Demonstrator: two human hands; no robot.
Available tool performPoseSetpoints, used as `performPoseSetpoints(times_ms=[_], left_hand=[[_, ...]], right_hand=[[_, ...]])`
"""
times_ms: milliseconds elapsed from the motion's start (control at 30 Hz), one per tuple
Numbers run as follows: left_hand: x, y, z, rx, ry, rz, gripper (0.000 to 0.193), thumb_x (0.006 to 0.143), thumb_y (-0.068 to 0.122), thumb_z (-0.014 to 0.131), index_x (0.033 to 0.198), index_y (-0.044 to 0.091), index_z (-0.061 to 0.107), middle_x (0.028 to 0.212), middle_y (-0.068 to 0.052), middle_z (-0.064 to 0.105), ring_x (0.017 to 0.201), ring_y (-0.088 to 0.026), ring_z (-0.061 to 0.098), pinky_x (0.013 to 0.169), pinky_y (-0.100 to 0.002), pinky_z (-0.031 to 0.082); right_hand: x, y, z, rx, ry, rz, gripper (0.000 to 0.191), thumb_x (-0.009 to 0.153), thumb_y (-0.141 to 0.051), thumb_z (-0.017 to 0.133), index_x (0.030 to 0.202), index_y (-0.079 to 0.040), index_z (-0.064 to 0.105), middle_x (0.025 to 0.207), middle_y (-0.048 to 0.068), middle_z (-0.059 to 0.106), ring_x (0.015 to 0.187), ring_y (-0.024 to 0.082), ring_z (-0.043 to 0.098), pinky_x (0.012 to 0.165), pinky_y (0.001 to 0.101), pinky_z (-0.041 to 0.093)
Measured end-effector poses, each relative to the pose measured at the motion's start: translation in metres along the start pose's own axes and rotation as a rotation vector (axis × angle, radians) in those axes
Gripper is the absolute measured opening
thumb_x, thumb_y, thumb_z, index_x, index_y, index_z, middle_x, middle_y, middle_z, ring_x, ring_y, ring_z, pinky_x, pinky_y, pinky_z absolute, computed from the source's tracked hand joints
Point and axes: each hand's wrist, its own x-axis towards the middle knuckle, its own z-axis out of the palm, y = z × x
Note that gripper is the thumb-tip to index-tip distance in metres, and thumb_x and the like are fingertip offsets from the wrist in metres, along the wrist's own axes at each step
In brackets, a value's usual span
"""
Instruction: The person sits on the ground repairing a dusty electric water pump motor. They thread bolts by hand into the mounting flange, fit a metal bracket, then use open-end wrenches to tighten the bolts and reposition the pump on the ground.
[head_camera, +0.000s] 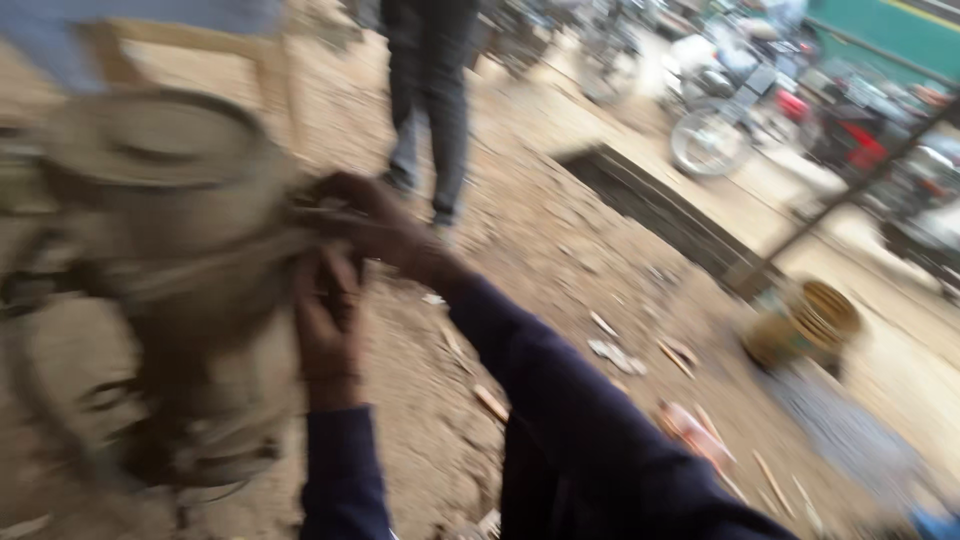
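Two hands, left hand (325, 325) and right hand (365, 225), touch one dusty machine (165, 260).

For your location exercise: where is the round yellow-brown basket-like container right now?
In the head view, the round yellow-brown container sits on the sandy ground at right, beside the dark rectangular pit.

My one head view: tilted, blurred, looking down close on both hands, dusty sawdust-strewn ground (560, 250) running off behind.

Behind us: a person's legs (430, 100) in dark trousers
Our right: a parked motorcycle (735, 110), a round yellowish container (805, 325)
Ground: scattered wood scraps (615, 352)
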Motion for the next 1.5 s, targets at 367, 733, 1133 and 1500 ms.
performPoseSetpoints(times_ms=[367, 733, 1133, 1500], left_hand=[[0.016, 0.003, 0.007, -1.366, 0.253, -0.437, 0.031, 0.093, 0.0, 0.071, 0.124, -0.002, 0.066, 0.118, -0.014, 0.073, 0.108, -0.021, 0.072, 0.097, -0.026, 0.062], [0.013, 0.02, 0.009, -1.4, 0.303, -0.529, 0.026, 0.093, -0.001, 0.073, 0.118, -0.003, 0.068, 0.116, -0.013, 0.072, 0.106, -0.021, 0.073, 0.094, -0.026, 0.063], [0.014, 0.016, 0.006, -1.353, 0.331, -0.53, 0.026, 0.091, -0.001, 0.074, 0.117, -0.003, 0.069, 0.116, -0.015, 0.073, 0.107, -0.022, 0.073, 0.095, -0.027, 0.063], [0.012, -0.006, -0.001, -1.379, 0.352, -0.528, 0.031, 0.093, 0.001, 0.07, 0.124, -0.003, 0.066, 0.121, -0.015, 0.072, 0.113, -0.023, 0.071, 0.097, -0.029, 0.061]], right_hand=[[0.003, -0.005, 0.004, -0.173, 0.101, 0.223, 0.025, 0.097, -0.025, 0.077, 0.109, -0.003, 0.073, 0.095, 0.007, 0.067, 0.085, 0.012, 0.06, 0.074, 0.0288, 0.049], [0.001, -0.018, 0.005, -0.232, 0.155, 0.281, 0.026, 0.092, -0.025, 0.081, 0.1, -0.002, 0.072, 0.081, 0.002, 0.064, 0.071, 0.009, 0.058, 0.062, 0.0271, 0.046], [0.003, -0.007, 0.0, -0.096, 0.087, 0.301, 0.03, 0.09, -0.028, 0.079, 0.107, -0.005, 0.07, 0.092, 0.0, 0.073, 0.08, 0.007, 0.067, 0.069, 0.0235, 0.056], [0.003, 0.002, -0.003, -0.145, 0.031, 0.066, 0.031, 0.097, -0.025, 0.075, 0.12, -0.005, 0.071, 0.099, 0.0, 0.063, 0.089, 0.007, 0.059, 0.077, 0.0222, 0.052]])
